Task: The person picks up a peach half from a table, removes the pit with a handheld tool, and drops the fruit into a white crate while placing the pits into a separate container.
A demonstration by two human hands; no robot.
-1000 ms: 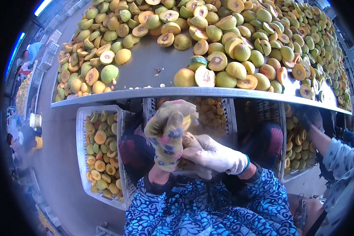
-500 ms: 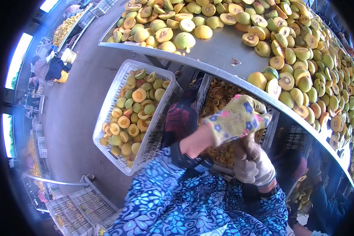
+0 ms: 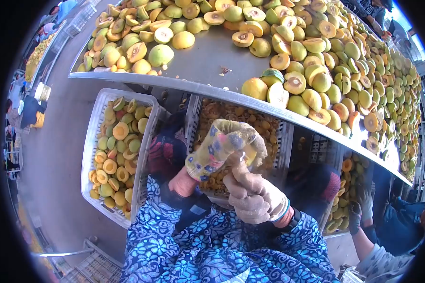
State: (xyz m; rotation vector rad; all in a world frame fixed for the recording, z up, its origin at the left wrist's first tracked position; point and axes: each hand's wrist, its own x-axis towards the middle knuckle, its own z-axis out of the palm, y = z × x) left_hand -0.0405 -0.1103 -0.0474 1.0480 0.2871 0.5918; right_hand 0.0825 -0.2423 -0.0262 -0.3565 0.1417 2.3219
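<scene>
One fruit piece point(image 3: 250, 154) in the left hand point(image 3: 224, 145), right hand point(image 3: 256, 197) close

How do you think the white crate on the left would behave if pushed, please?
The white crate would probably feel heavy, being piled with fruit halves. It looks straight-sided, so likely stiff, and loose, rounded halves on top might shift.
</scene>
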